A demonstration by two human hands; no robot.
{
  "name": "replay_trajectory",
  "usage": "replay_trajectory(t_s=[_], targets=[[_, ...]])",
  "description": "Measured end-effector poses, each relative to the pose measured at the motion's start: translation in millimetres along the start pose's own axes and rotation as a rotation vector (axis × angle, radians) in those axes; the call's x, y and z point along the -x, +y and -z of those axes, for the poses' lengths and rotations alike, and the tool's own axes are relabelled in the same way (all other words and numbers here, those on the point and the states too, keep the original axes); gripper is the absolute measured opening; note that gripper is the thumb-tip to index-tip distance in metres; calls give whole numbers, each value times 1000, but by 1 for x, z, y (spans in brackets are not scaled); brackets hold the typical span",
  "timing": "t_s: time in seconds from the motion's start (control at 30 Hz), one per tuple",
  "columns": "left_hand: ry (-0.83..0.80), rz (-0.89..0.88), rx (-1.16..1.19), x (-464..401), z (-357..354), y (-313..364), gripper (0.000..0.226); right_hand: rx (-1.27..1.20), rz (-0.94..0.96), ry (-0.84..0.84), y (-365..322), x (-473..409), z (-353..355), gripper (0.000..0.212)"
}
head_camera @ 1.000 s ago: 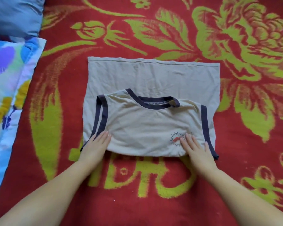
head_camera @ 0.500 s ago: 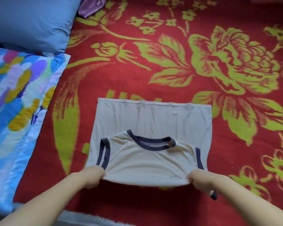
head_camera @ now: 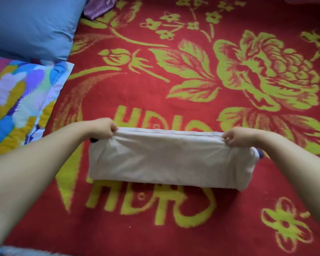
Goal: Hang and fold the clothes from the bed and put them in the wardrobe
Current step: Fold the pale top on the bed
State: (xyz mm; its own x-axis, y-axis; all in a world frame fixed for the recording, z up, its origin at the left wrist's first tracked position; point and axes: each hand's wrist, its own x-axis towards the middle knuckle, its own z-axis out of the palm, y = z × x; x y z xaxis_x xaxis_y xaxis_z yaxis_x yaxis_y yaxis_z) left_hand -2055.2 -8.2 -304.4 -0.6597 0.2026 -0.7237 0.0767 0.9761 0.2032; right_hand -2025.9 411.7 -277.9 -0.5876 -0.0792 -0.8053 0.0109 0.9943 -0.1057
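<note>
A beige sleeveless shirt [head_camera: 166, 159] with dark navy trim lies folded into a wide, short rectangle on the red blanket [head_camera: 174, 89]. My left hand [head_camera: 103, 129] pinches its far left corner. My right hand [head_camera: 236, 137] pinches its far right corner. Both hands hold the hem along the far edge, with the cloth stretched between them. A bit of navy trim pokes out at each end. The neckline and print are hidden inside the fold.
A blue pillow [head_camera: 33, 24] lies at the far left, with a multicoloured patterned pillow [head_camera: 17, 100] below it. A purple cloth [head_camera: 98, 6] peeks out at the top beside the blue pillow. The red blanket with green flowers stretches to the right and far side.
Both hands gripped the near folded edge of the shirt, lifted it and carried it away from me over the far half. The shirt is now half as deep.
</note>
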Motion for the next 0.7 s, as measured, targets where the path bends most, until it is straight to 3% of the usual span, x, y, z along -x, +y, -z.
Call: replay_trajectory(t_s=[0.1,0.13,0.2,0.27,0.4,0.5,0.7], targets=[[464,49,60,-43,0,9,48,-37,-158,300,5,-43,0,41],[544,60,41,-50,-8,15,54,-56,-222,411,4,-51,-7,47],[514,51,-104,-60,-39,33,60,-13,-254,501,-5,-67,-33,53],[421,10,-193,-65,-84,49,62,90,-157,480,-21,-78,-70,53],[352,130,-45,-82,-153,44,68,52,-88,426,-40,-98,-126,56],[469,199,70,-78,-187,20,73,-6,-181,429,-16,-104,-150,57],[684,292,156,-67,-206,5,70,-61,-171,413,3,-110,-162,60]])
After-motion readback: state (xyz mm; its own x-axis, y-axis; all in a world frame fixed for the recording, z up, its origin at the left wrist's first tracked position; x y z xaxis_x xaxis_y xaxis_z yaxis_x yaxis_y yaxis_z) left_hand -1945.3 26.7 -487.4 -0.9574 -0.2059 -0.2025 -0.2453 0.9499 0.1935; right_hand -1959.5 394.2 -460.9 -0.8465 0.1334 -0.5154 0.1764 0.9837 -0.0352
